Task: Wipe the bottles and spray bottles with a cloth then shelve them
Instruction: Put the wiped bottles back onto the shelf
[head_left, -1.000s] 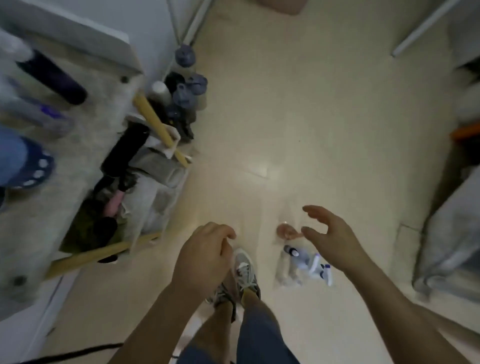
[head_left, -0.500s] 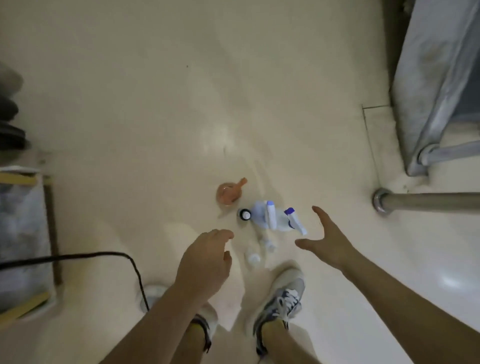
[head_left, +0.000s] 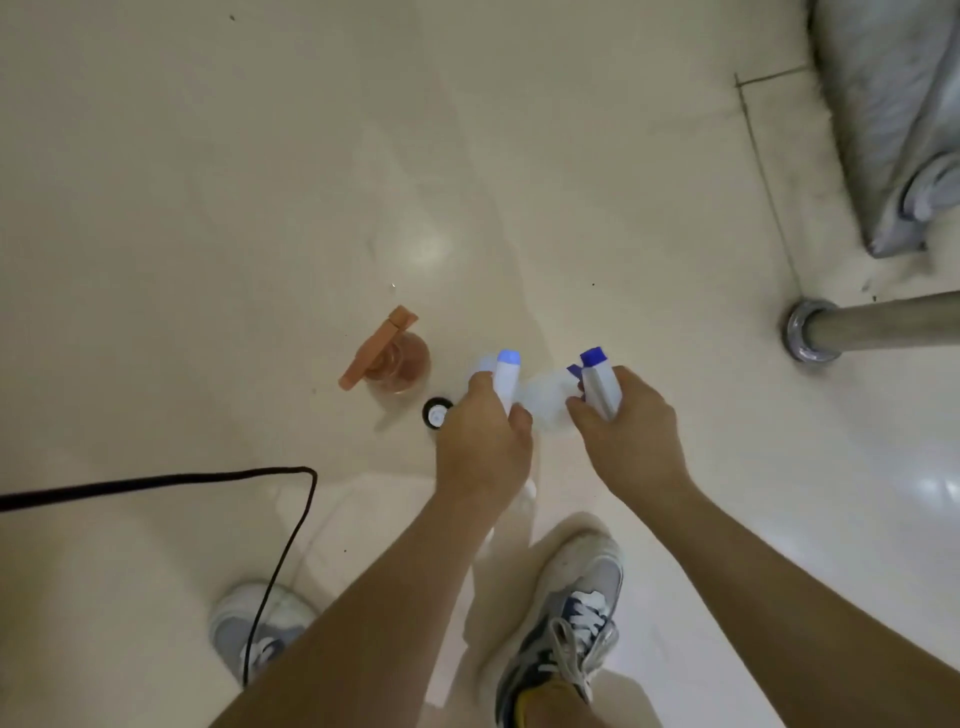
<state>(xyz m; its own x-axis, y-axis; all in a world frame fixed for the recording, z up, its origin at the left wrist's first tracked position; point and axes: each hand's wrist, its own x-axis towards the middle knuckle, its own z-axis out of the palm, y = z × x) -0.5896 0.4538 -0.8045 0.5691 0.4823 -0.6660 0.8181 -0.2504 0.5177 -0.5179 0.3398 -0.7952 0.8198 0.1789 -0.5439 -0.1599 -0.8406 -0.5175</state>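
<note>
Both hands are down at centre frame, over the cream tiled floor (head_left: 208, 208).

- My left hand (head_left: 483, 447) is clenched around the white spray bottle with a pale blue nozzle (head_left: 506, 379). Its sprayer head runs lengthwise up the frame, nozzle toward the top edge.
- My right hand (head_left: 623, 436) is clenched around the white spray bottle with a dark blue nozzle (head_left: 597, 384). The head is on the same up-frame axis, tipped slightly left.
- The two bottles sit just beside each other, with a pale translucent body showing between my hands. I cannot tell their fill.
- The translucent orange spray bottle (head_left: 397, 353) stands upright on the floor, left of centre. Its trigger head lies diagonally, lower left to upper right. The body is tinted amber, level not readable.
- The small black-rimmed round cap (head_left: 436, 413) is on the floor, just beside my left hand.

Also noted: a black cable (head_left: 291, 519) at lower left, my two trainers (head_left: 571, 623) at the bottom, and a metal pole (head_left: 883, 327) at right.
</note>
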